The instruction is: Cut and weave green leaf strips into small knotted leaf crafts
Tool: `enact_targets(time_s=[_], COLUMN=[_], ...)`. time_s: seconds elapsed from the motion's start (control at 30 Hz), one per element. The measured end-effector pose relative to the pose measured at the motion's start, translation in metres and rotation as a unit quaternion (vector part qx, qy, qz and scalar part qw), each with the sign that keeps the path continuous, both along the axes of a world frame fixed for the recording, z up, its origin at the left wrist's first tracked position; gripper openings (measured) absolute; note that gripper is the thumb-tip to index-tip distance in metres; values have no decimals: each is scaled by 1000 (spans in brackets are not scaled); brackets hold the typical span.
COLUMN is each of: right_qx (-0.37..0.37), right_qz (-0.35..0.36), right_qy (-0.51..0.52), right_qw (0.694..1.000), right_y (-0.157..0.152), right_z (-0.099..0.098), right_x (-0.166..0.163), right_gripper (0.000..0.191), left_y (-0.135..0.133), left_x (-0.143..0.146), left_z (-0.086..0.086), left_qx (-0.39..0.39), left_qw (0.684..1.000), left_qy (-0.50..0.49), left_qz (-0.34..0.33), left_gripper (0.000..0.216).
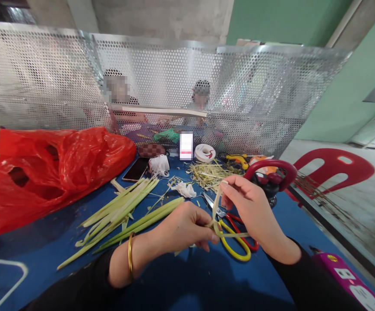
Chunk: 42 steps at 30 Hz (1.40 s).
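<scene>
My left hand (182, 226), a gold bangle on its wrist, pinches the folded lower end of a pale green leaf strip (217, 207) above the blue table (181, 276). My right hand (250, 207) grips the same strip's upper end between thumb and fingers, bending it into a loop. Directly under both hands lie scissors (235, 235) with one yellow and one red handle. Several long green leaf strips (122, 214) lie on the table to the left of my hands.
A big red plastic bag (45, 172) fills the left side. Behind are a phone (136, 169), white thread (159, 165), a tape roll (204, 152), leaf trimmings (208, 172) and a red-handled basket (271, 175). A perforated metal screen (161, 86) separates two people opposite. A red chair (336, 168) stands right.
</scene>
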State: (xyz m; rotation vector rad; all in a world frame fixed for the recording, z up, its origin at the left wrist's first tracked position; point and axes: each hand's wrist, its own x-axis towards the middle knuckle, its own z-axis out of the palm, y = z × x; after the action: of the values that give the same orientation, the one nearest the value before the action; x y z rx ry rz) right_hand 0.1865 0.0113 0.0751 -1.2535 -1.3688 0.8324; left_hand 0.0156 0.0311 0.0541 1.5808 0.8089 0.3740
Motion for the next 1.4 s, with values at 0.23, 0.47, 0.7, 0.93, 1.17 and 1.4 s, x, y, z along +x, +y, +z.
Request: enact_targets(time_s=[0.23,0.47,0.7,0.93,1.17,1.4], right_qx=[-129,-77,20,87,227,-66], right_qz=[138,148,177,198,-171,35], right_qy=[147,192,170,22,-168,135], right_qw=[971,967,969,976,944,988], right_y=[-1,-1,-3,-4,12,19], right_z=[-3,-7,-9,-9,-2,-11], right_x=[-2,-10,-8,-4,26,14], right_gripper=[25,16,18,39,27,31], left_y=[-2,-2,1,0,3,4], left_x=[2,1,3,8,7,6], left_z=[-4,-6,-4,-5,-1,1], left_qx=[29,6,-75,-148,-183,-202], left_qw=[999,998,996,987,970,950], left_qy=[29,56,7,-54,-137,-192], left_qz=[5,-13,-41,-21,82,144], left_gripper=[13,12,16,14,23,27])
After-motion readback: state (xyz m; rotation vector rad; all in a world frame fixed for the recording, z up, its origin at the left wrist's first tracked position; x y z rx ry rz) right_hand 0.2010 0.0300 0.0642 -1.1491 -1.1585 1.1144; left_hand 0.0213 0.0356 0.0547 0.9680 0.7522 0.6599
